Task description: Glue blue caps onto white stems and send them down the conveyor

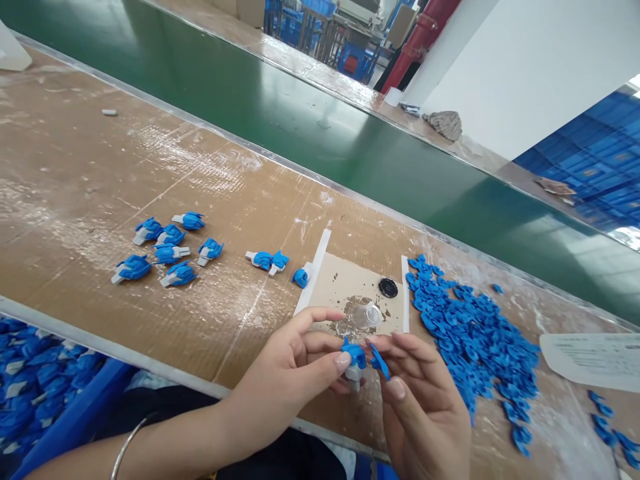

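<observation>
Together, left hand and right hand pinch 1 blue-and-white part.

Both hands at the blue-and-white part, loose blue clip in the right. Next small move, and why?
Probably press the blue clip in the right hand onto the blue-and-white piece pinched by the left hand. The two sit almost touching, and the finished pieces on the table look like clipped assemblies.

Bare forearms — a thin silver bangle circles the left wrist.
</observation>
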Demonstrator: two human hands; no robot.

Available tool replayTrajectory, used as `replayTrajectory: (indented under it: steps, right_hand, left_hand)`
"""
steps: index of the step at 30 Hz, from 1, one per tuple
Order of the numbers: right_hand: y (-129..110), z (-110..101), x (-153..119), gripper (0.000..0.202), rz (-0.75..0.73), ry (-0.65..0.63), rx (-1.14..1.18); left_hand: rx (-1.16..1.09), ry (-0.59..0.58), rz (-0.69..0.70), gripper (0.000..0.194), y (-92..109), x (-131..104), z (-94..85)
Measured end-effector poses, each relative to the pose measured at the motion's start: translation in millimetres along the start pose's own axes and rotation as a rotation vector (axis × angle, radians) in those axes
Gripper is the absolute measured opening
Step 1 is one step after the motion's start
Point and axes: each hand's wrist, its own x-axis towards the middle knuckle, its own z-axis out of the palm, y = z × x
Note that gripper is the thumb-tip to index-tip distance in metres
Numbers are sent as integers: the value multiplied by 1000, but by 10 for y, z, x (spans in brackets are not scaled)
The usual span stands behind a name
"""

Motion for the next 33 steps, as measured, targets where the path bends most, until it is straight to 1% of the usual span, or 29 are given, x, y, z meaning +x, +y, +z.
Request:
replayTrajectory:
  steps: [2, 5, 7, 9, 11, 13, 14, 15, 16, 17, 19, 20, 21, 22, 24, 25, 27, 28, 29, 30, 32, 33]
  right_hand:
    - [-1, 23, -11, 29, -7, -12, 8]
    - [-10, 55, -27, 28, -25, 21, -29]
    - [-11, 87, -47, 29, -40, 47, -73]
    - [-7, 130, -72, 34, -84, 49, -151]
    - [-4, 171, -94, 40, -190, -6, -264]
    - [-4, 179, -104, 44, -314, -103, -364]
    - [-3, 159, -104, 43, -346, -140, -412]
    - [0, 115, -102, 41, -354, -146, -467]
    - [8, 45, -97, 37, -343, -117, -537]
    - [22, -50, -91, 31, -321, -56, -625]
    - [71, -299, -77, 19, -277, 103, -844]
    - [106, -441, -70, 17, -259, 167, -951]
    - [146, -582, -63, 20, -236, 198, -1043]
    - [192, -715, -57, 25, -217, 188, -1115]
    - [288, -927, -50, 36, -198, 85, -1201]
    - [333, -997, -48, 39, -199, 29, -1220]
    - [405, -1068, -47, 41, -219, -33, -1237]
    - [428, -1075, -46, 40, -235, -44, -1242]
    - [440, -1066, -42, 39, -258, -47, -1249]
    - [442, -1049, -36, 39, -287, -43, -1260]
    - [423, -998, -18, 38, -363, -64, -1301]
    - [406, -969, -9, 37, -413, -102, -1343]
  left_hand:
    - [1, 9, 1, 41, 1, -2, 7]
    - [15, 20, 2, 41, -4, -8, 1]
    - [32, 26, -6, 43, -18, -11, -11]
    - [49, 33, -31, 47, -39, -11, -29]
    - [83, 48, -52, 50, -52, -7, -53]
    - [145, 53, -65, 49, -37, -1, -90]
    - [190, 58, -59, 47, -15, 0, -117]
    - [245, 67, -46, 45, 18, -2, -151]
    - [310, 76, -21, 43, 59, -7, -195]
    - [385, 90, 20, 41, 107, -17, -248]
    - [565, 138, 153, 35, 215, -57, -373]
    - [662, 172, 232, 32, 269, -88, -440]
    - [759, 217, 308, 29, 323, -125, -505]
    - [853, 276, 376, 26, 374, -166, -566]
    - [1041, 434, 479, 21, 470, -248, -667]
    - [1144, 533, 525, 20, 517, -282, -709]
    - [1398, 698, 604, 20, 610, -322, -783]
    - [1539, 749, 645, 20, 657, -324, -821]
    - [1681, 767, 682, 21, 706, -316, -863]
    - [1812, 758, 710, 22, 754, -298, -907]
    - [2029, 683, 728, 23, 843, -243, -1000]
    - [2105, 648, 737, 23, 881, -211, -1041]
